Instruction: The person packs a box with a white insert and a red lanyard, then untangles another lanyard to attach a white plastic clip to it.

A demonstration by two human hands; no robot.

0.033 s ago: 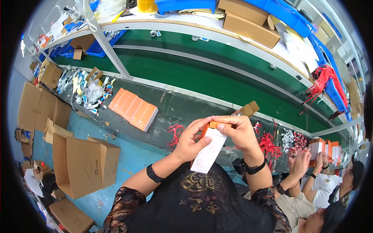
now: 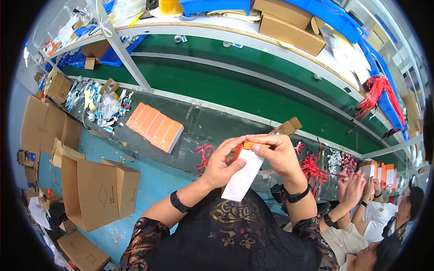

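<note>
A small white and orange carton (image 2: 242,180) is held up in front of my chest, its printed white side turned toward me. My left hand (image 2: 226,163) grips it along the left side, thumb pressed on the white face. At the top end, my right hand (image 2: 276,152) closes over the orange flap (image 2: 255,146), with the thumb on it. The fingers of both hands meet at the carton's upper edge. What is inside the carton cannot be seen. Beyond my left hand, a bundle of red cable (image 2: 204,155) lies on the dark bench (image 2: 199,124).
A row of orange cartons (image 2: 155,127) lies left on the bench, beside loose parts (image 2: 106,106). More red cables (image 2: 313,168) lie to the right, near a co-worker's hands (image 2: 352,189). A large open cardboard box (image 2: 97,192) stands on the floor at left. A shelf (image 2: 217,30) spans the back.
My hands and the carton stay where they were. At the right, the co-worker's hands have shifted slightly.
</note>
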